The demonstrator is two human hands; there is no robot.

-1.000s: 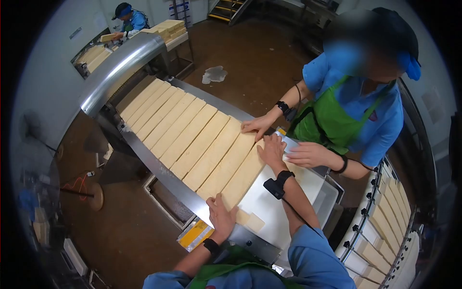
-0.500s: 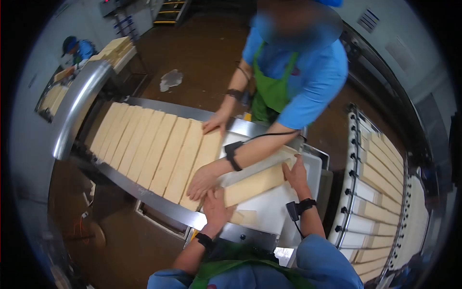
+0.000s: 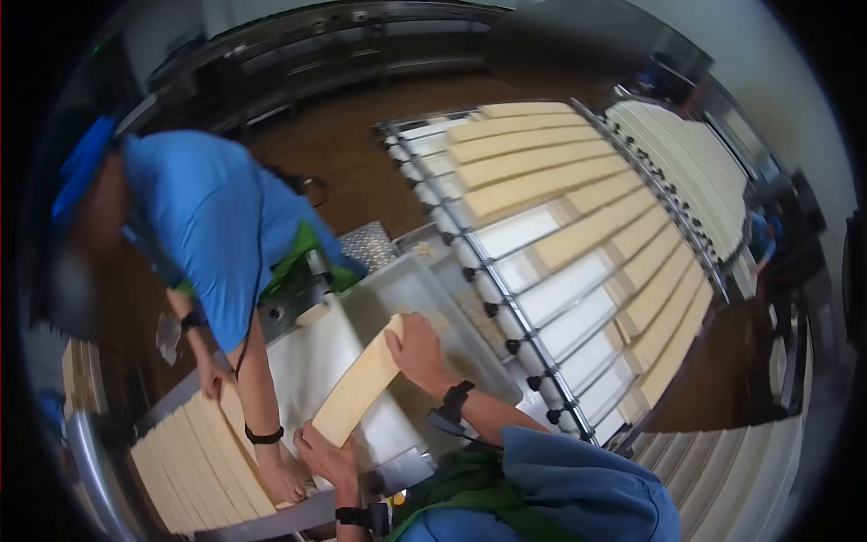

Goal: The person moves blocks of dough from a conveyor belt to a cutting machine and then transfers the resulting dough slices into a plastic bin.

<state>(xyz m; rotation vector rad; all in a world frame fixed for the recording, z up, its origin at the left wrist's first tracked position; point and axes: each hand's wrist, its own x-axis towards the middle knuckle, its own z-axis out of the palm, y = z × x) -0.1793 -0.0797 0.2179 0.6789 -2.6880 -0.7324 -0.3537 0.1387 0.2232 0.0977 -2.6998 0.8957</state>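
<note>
A long, pale dough strip (image 3: 358, 384) spans my two hands, raised over the white work surface (image 3: 302, 366) and sagging a little along its length. My left hand (image 3: 330, 459) is closed round its near end. My right hand (image 3: 421, 350) grips the far end, over the edge of a plastic tub (image 3: 390, 285). To my left, more dough strips (image 3: 194, 461) lie side by side on a metal-edged conveyor. A co-worker's hand (image 3: 280, 474) presses on the nearest of those strips, and their other hand touches its far end.
At the right stands a conveyor with rods and black knobs (image 3: 492, 310), carrying rows of dough strips (image 3: 542, 172) on a white bed. A co-worker in a blue shirt (image 3: 203, 217) leans in from the left. Another conveyor with pale ridges (image 3: 691, 163) lies beyond.
My view has swung right, bringing the knobbed conveyor to the centre. My hands have lifted the dough strip off the white surface. The co-worker's hands remain on the strips at the conveyor.
</note>
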